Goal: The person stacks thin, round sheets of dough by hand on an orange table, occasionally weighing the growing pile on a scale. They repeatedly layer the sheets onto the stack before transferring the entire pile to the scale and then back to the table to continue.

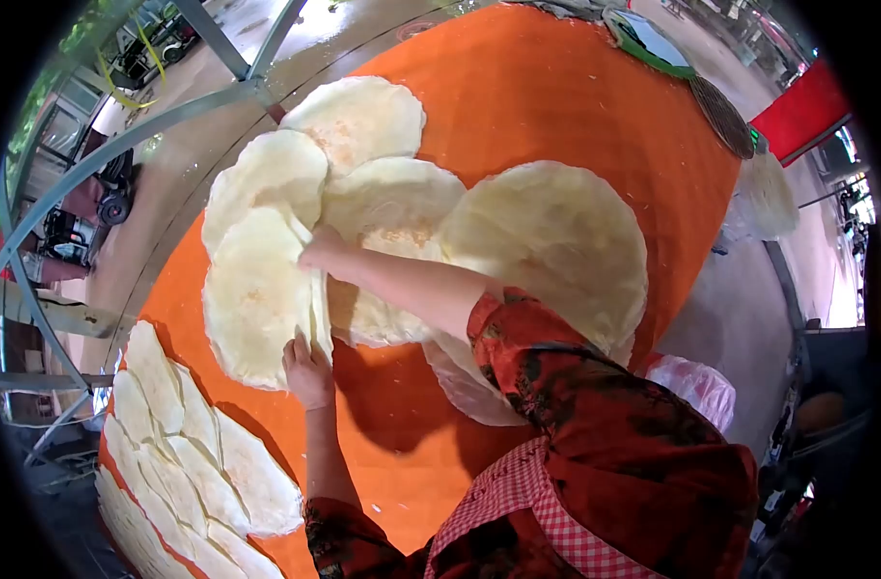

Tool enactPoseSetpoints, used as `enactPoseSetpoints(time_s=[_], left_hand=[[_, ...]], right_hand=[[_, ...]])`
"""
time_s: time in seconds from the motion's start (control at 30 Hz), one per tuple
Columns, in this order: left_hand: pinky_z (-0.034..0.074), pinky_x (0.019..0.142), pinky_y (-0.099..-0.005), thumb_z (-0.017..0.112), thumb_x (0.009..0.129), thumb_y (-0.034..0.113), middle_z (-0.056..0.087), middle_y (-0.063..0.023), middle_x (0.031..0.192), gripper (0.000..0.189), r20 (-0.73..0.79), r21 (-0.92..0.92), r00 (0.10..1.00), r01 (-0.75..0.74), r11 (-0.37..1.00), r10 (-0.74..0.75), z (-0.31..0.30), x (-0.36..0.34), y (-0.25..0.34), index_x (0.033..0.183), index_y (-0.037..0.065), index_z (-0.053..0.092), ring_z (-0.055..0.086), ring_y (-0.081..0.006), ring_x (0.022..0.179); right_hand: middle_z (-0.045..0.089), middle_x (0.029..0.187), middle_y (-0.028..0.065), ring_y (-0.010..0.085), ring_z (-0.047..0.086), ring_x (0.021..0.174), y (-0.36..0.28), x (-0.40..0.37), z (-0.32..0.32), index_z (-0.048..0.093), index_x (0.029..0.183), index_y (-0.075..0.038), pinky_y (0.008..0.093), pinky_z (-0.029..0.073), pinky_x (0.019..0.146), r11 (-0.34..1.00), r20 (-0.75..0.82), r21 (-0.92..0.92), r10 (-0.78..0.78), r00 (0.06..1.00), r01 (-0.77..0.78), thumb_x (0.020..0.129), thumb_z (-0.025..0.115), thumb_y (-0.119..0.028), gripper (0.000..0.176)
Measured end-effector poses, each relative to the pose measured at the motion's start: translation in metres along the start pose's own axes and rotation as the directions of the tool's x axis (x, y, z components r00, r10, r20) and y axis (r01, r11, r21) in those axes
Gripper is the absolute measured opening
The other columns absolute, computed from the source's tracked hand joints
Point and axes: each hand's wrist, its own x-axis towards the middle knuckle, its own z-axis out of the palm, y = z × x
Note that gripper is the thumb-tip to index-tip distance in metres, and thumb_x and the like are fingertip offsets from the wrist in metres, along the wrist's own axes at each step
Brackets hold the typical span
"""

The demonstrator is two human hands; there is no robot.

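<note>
A large, thin, pale flatbread [252,299] lies at the left of the orange cloth, its right edge doubled over into narrow layers. My right hand [323,251] grips the upper part of that edge, fingers closed on it. Lower down, my left hand [308,371] pinches the same edge near its bottom end. Round flatbreads surround it: one [272,174] just above and partly under it, another [363,121] farther up, and one [392,217] behind my right forearm. A wide stack of flatbreads [556,251] sits to the right. My fingertips are partly hidden.
Several folded flatbreads [185,463] lie in overlapping rows at the lower left. The orange cloth [556,87] covers the table. A green-rimmed scale [653,43] stands at the far right corner, near a dark woven fan-like item [722,116]. Plastic bags [696,386] and metal bars [122,145] flank the table.
</note>
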Motion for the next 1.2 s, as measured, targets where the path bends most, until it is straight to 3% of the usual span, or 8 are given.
enactPoseSetpoints(time_s=[0.17,0.27,0.33,0.4,0.57,0.67,0.87,1.2], left_hand=[[0.048,0.076,-0.0462,0.058,0.086,0.019,0.059,-0.0239,0.102,0.036,-0.007,-0.393,0.971,-0.222,0.892,0.238,-0.118,-0.031,0.107,0.111,-0.006,0.058,0.057,-0.0404,0.089],[0.045,0.074,-0.0468,0.057,0.088,0.029,0.06,-0.0205,0.098,0.037,-0.144,-0.427,0.912,-0.408,0.807,0.385,-0.145,-0.064,0.115,0.105,-0.004,0.058,0.057,-0.0368,0.084],[0.044,0.074,-0.0448,0.058,0.088,0.025,0.059,-0.019,0.098,0.03,-0.145,-0.432,0.973,-0.226,0.873,0.18,-0.107,-0.07,0.075,0.101,-0.002,0.059,0.055,-0.0357,0.086],[0.043,0.076,-0.0436,0.059,0.087,0.02,0.057,-0.0173,0.101,0.024,-0.122,-0.273,0.992,-0.01,0.962,-0.024,-0.049,-0.068,0.011,0.1,0.0,0.058,0.053,-0.0348,0.091],[0.037,0.085,-0.0458,0.062,0.083,0.025,0.053,-0.0154,0.108,0.03,-0.098,0.294,0.979,0.201,0.934,-0.18,0.01,-0.043,-0.012,0.104,0.004,0.056,0.048,-0.0342,0.099],[0.036,0.086,-0.0454,0.061,0.084,0.027,0.053,-0.0164,0.108,0.031,-0.079,0.26,0.977,0.214,0.942,-0.2,0.013,-0.043,-0.014,0.104,0.004,0.056,0.048,-0.0347,0.098],[0.036,0.086,-0.0456,0.061,0.082,0.023,0.051,-0.018,0.107,0.03,-0.071,0.224,0.976,0.216,0.95,-0.205,0.015,-0.037,-0.016,0.104,0.003,0.055,0.047,-0.0357,0.096],[0.036,0.086,-0.046,0.061,0.082,0.023,0.051,-0.0179,0.108,0.031,-0.076,0.183,0.973,0.23,0.956,-0.22,0.014,-0.036,-0.017,0.104,0.003,0.056,0.046,-0.0358,0.096]], right_hand=[[0.068,0.083,0.0097,0.0171,0.063,0.067,-0.11,-0.137,-0.098,0.068,0.09,0.003,0.0314,0.051,0.068,0.968,0.168,0.249,-0.029,0.985,-0.014,0.068,0.072,-0.006,0.025],[0.068,0.085,0.0074,0.0165,0.064,0.075,-0.131,-0.199,-0.265,0.066,0.103,0.003,0.0311,0.051,0.073,0.909,0.242,-0.385,-0.065,0.968,0.157,0.069,0.073,-0.017,0.04],[0.063,0.109,0.0052,0.0155,0.059,0.097,-0.134,-0.24,-0.308,0.056,0.12,-0.001,0.0312,0.048,0.087,0.976,0.026,-0.208,-0.052,0.998,0.057,0.065,0.077,-0.016,0.06],[0.061,0.113,0.0117,0.0192,0.059,0.101,-0.078,-0.234,-0.394,0.054,0.121,0.003,0.0335,0.046,0.092,0.437,-0.226,-0.891,-0.195,0.954,-0.122,0.071,0.075,-0.016,0.057],[0.062,0.099,0.0058,0.0122,0.06,0.092,-0.067,-0.115,-0.251,0.06,0.106,-0.003,0.0273,0.05,0.08,0.772,0.205,-0.413,-0.438,0.875,0.483,0.084,0.066,-0.008,0.023],[0.054,0.061,0.002,0.0124,0.055,0.058,-0.047,0.033,-0.144,0.056,0.07,-0.001,0.0311,0.044,0.054,0.942,-0.002,-0.294,-0.171,0.985,0.163,0.077,0.068,-0.017,0.021],[0.066,0.071,0.0141,0.0223,0.063,0.055,-0.025,0.221,-0.038,0.064,0.071,0.002,0.0358,0.047,0.047,0.84,-0.261,-0.536,-0.063,0.963,-0.09,0.069,0.077,-0.019,0.025],[0.064,0.085,0.0041,0.0144,0.062,0.07,-0.12,0.02,-0.163,0.064,0.102,-0.002,0.0258,0.048,0.06,0.966,0.141,0.064,0.24,0.96,-0.251,0.083,0.064,-0.014,0.023]])
